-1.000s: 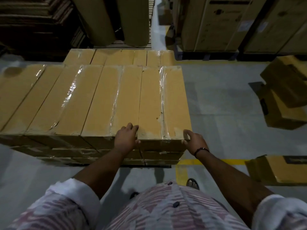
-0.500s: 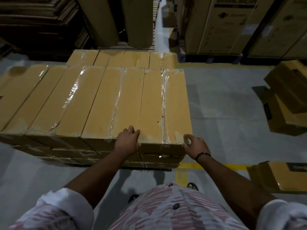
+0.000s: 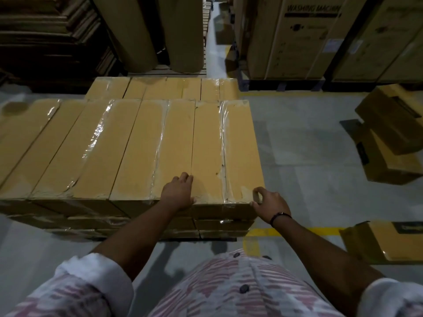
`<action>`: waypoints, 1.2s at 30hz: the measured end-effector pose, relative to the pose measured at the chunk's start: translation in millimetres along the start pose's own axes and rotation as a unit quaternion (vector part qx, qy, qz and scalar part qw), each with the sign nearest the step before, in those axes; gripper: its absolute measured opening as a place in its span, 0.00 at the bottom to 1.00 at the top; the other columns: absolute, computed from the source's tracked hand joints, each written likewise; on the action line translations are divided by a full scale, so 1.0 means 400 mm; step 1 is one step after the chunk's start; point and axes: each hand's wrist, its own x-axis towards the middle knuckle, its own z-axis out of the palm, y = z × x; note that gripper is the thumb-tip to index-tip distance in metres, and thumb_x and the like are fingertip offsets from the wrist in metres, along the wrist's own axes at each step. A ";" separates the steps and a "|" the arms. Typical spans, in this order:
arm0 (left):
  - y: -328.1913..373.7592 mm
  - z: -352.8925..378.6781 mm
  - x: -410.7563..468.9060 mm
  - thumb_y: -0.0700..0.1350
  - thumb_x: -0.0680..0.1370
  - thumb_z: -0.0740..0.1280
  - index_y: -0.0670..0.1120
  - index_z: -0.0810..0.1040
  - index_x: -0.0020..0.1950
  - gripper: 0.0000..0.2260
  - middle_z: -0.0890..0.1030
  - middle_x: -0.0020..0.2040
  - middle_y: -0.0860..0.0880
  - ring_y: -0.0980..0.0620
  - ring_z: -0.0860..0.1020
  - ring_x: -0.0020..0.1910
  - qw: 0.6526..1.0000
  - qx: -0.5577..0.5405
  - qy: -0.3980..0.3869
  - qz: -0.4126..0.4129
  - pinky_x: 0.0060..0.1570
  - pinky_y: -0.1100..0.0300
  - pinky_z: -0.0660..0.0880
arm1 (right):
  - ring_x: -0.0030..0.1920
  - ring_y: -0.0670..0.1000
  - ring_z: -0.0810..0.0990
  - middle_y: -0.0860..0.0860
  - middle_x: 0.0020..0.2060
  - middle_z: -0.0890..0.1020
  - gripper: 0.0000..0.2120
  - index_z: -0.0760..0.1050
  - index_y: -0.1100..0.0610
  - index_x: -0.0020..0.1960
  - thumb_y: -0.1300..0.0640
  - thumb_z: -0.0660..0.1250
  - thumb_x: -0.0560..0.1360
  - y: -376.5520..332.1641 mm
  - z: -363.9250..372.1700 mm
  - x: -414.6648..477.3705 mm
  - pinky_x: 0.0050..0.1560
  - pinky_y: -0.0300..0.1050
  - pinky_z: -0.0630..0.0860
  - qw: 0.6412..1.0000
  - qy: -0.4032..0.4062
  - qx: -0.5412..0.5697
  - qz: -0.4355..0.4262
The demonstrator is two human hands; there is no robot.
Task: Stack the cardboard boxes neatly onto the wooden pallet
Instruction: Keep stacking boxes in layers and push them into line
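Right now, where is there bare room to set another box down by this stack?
The top of the long tan cardboard boxes is bare, except where the left hand rests and the right hand grips the near right corner. Grey concrete floor is free between the stack and the tumbled brown cartons. A carton by the yellow line crowds the near right.

Pink-white patterned shirt [image 3: 229, 284], black wristband [image 3: 279, 216]

boxes [image 3: 142, 143] tan | shirt [image 3: 229, 287] pink-white striped | floor line [image 3: 297, 231] yellow
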 end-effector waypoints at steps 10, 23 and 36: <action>0.001 -0.030 0.028 0.62 0.76 0.71 0.45 0.59 0.80 0.40 0.62 0.74 0.42 0.40 0.68 0.70 0.997 0.054 -0.048 0.018 0.62 0.44 0.75 | 0.57 0.63 0.78 0.60 0.61 0.78 0.26 0.69 0.51 0.70 0.45 0.71 0.75 -0.023 -0.014 0.032 0.57 0.56 0.79 0.993 -0.012 0.083 0.080; 0.001 -0.075 0.052 0.60 0.74 0.75 0.41 0.64 0.78 0.41 0.65 0.78 0.42 0.42 0.69 0.72 0.991 0.096 -0.040 0.078 0.68 0.48 0.70 | 0.77 0.65 0.53 0.55 0.80 0.55 0.24 0.61 0.50 0.76 0.47 0.57 0.81 -0.111 0.073 0.022 0.74 0.62 0.61 0.980 -0.001 -0.157 -0.122; 0.008 -0.107 0.186 0.60 0.61 0.84 0.39 0.36 0.82 0.70 0.37 0.83 0.40 0.37 0.44 0.82 0.986 0.069 -0.151 -0.008 0.80 0.42 0.53 | 0.80 0.55 0.34 0.53 0.81 0.38 0.43 0.38 0.56 0.83 0.28 0.35 0.79 -0.115 0.081 0.190 0.79 0.61 0.37 0.906 -0.090 -0.271 -0.314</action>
